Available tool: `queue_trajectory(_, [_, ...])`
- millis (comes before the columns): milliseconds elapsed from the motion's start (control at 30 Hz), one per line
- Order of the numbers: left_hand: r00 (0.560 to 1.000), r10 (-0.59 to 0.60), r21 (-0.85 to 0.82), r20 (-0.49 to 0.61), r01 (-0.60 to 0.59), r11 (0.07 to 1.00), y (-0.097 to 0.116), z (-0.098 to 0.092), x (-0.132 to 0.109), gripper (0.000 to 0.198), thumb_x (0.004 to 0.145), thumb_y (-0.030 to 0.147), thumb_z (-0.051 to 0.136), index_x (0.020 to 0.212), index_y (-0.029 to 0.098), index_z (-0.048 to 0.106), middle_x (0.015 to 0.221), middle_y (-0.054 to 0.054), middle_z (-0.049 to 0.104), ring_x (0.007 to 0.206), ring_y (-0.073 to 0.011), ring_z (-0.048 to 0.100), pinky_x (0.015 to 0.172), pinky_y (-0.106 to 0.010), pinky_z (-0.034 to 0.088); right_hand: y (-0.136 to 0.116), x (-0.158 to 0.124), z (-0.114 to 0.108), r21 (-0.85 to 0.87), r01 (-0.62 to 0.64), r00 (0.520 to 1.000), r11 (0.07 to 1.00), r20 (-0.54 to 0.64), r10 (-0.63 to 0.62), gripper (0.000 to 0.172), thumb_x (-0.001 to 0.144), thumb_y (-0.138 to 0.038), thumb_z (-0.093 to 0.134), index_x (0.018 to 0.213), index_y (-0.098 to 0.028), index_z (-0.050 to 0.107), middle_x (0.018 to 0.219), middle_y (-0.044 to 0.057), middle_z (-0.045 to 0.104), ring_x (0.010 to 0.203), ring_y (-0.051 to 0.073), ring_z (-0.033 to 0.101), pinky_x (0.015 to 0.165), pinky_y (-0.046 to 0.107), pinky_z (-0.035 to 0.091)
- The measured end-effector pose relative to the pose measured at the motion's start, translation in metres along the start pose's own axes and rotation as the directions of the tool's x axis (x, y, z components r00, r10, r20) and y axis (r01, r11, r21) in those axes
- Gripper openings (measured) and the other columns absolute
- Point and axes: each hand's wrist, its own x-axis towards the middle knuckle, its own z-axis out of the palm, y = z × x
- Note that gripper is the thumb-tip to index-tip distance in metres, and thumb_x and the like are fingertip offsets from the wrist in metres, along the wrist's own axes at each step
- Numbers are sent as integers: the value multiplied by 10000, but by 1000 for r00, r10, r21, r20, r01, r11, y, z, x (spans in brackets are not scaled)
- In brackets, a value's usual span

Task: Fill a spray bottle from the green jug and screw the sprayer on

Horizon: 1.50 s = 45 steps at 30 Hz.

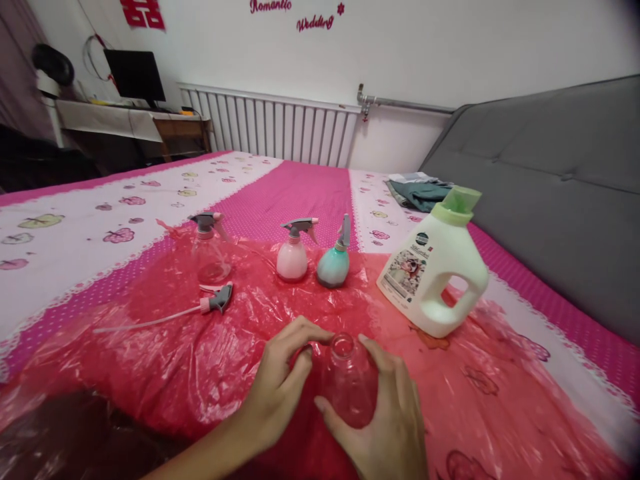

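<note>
Both hands on a clear bottle point(349, 390), no cap, mouth open and facing up. It stands upright on the red plastic sheet point(200, 347) spread over the bed point(290, 193), near the front edge and right in front of the person.

Left hand point(280, 390): fingers curled round the bottle's left side, thumb up by the neck. Right hand point(393, 417): fingers wrapped on the right side and lower body. Both clamped on the bottle, not just touching it.

Step in hand, as I judge it: steadying the open bottle upright with a two-hand hold. The bed is soft and the sheet crinkly, so any move from here calls for keeping the bottle level with one hand on it.

Around:
- A loose spray head point(216, 301) with a long tube lies on the sheet to the left, well apart from the hands.
- Behind it is a clear spray bottle point(210, 250) with its head on.
- A pink spray bottle point(293, 252) and a teal spray bottle point(334, 261) stand side by side further back.
- A white jug point(435, 273) with a green cap stands to the right, near the right hand.
- Folded clothes point(420, 192) lie far back by the grey headboard point(550, 173).

Nothing lies between the hands and the spray head. The jug is the closest thing to knock.
</note>
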Motion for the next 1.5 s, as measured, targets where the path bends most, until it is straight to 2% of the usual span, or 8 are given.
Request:
queue_trajectory(167, [973, -81, 23, 217, 77, 997, -6, -3, -9, 571, 971, 454, 769, 1523, 422, 624, 1587, -58, 655, 1451, -358, 633, 1235, -559, 506, 16, 0, 9, 204, -30, 994, 978, 113, 7, 809, 954, -468, 735, 1633, -299, 330, 1453, 153, 680, 1284, 350, 710, 989, 527, 635])
queue_trajectory(300, [968, -86, 125, 235, 58, 990, -30, -7, -10, 796, 796, 469, 925, 1528, 375, 626, 1575, -109, 673, 1443, -438, 634, 1221, -635, 507, 6, -6, 17, 326, -4, 985, 945, 163, -52, 933, 863, -230, 717, 1683, -335, 285, 1564, 132, 606, 1433, 343, 622, 1142, 567, 570])
queue_trajectory(433, [988, -57, 282, 143, 15, 959, -45, -29, 8, 739, 757, 428, 936, 1451, 356, 693, 1473, -96, 750, 1367, -435, 692, 1201, -646, 516, 9, 6, 9, 474, -153, 962, 867, 271, 22, 940, 880, -299, 779, 1690, -344, 304, 1669, 133, 532, 1501, 321, 576, 1168, 525, 561])
queue_trajectory(533, [995, -49, 372, 86, 13, 928, -45, -50, 28, 662, 809, 424, 882, 1434, 310, 697, 1428, -114, 775, 1342, -438, 709, 1179, -652, 523, 43, 37, -6, 485, -358, 928, 798, 87, 364, 663, 961, -469, 697, 1563, -288, 489, 1597, 145, 589, 1360, 311, 678, 1114, 540, 585])
queue_trajectory(667, [987, -129, 397, 96, 81, 914, -47, -62, 41, 619, 836, 445, 840, 1404, 249, 693, 1447, -159, 758, 1343, -453, 706, 1176, -684, 505, 121, 92, -19, 437, -454, 788, 777, -209, 579, 814, 935, -551, 709, 1602, -181, 423, 1691, 227, 387, 1566, 379, 408, 1284, 611, 360])
queue_trajectory(833, [979, -149, 294, 136, 104, 950, -54, -63, 39, 782, 865, 450, 827, 1562, 253, 532, 1645, -184, 589, 1523, -439, 555, 1283, -687, 382, 185, 130, -8, 437, -522, 740, 733, -195, 644, 554, 1004, -446, 745, 1489, -225, 594, 1537, 131, 595, 1371, 340, 608, 1135, 617, 519])
queue_trajectory(1267, [956, -185, 196, 227, 141, 970, -47, -87, 42, 1132, 850, 602, 838, 1714, 247, 199, 1783, -247, 340, 1657, -445, 333, 1337, -673, 267, 212, 132, 21, 528, -621, 588, 579, -174, 790, 395, 1028, -435, 726, 1335, -190, 678, 1331, 97, 705, 1126, 251, 718, 959, 480, 629])
queue_trajectory(1500, [986, -113, 220, 118, 85, 972, -22, -97, 48, 713, 1042, 700, 549, 1598, 285, 386, 1700, -198, 485, 1593, -410, 451, 1296, -642, 366, 197, 168, -57, 538, -389, 637, 748, -429, 640, 413, 1013, -460, 693, 1313, -179, 659, 1252, 109, 714, 1047, 248, 707, 923, 465, 599])
